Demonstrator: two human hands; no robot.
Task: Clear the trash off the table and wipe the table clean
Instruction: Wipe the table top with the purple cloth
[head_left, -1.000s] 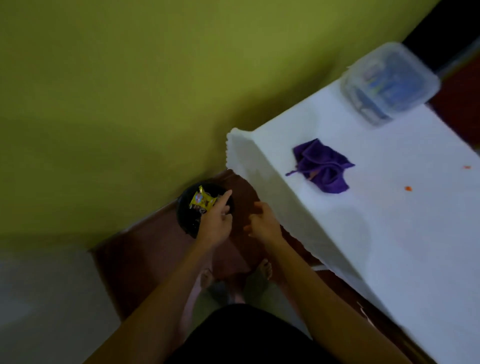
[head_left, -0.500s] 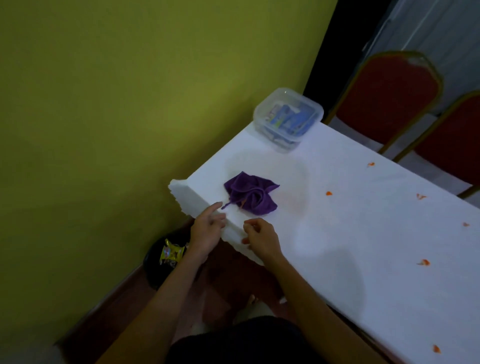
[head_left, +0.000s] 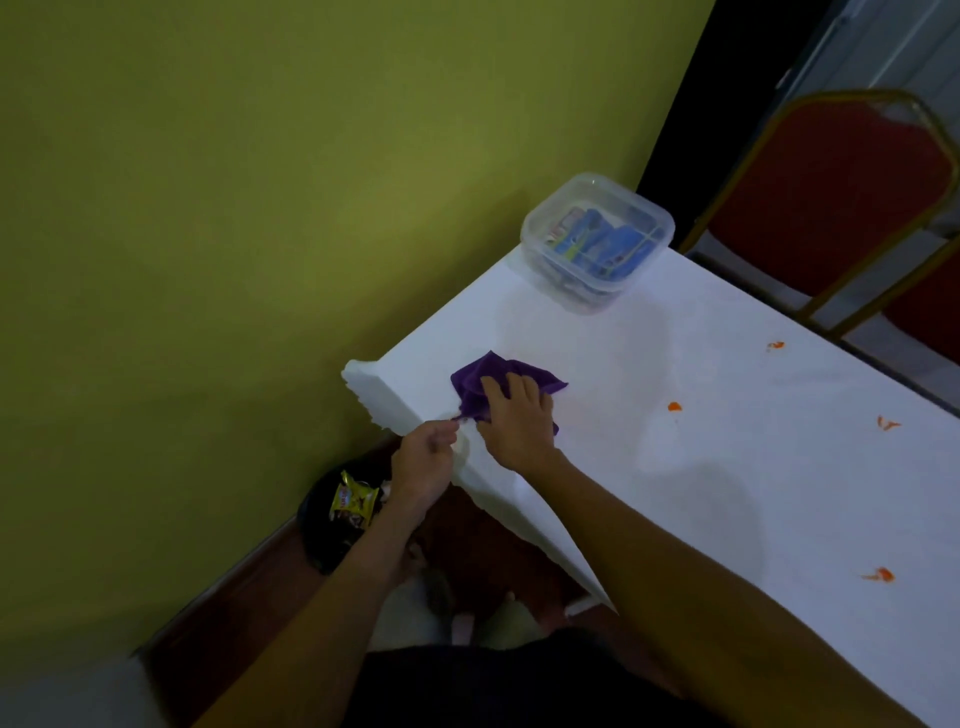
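A crumpled purple cloth lies near the left corner of the white table. My right hand rests on top of it with fingers spread and covers its near half. At the table's edge my left hand has its fingers curled, and the fingertips pinch the cloth's thin trailing corner. Several small orange scraps lie on the tabletop, one at the middle and one close to me on the right. A black bin stands on the floor below the corner with a yellow wrapper in it.
A clear lidded plastic container with blue packets stands at the table's far corner. A red chair with a gold frame stands behind the table on the right. A green wall runs along the left.
Both hands came up from the bin, where the wrapper stays. My right hand moved onto the purple cloth; my left hand curled its fingers at the table's edge.
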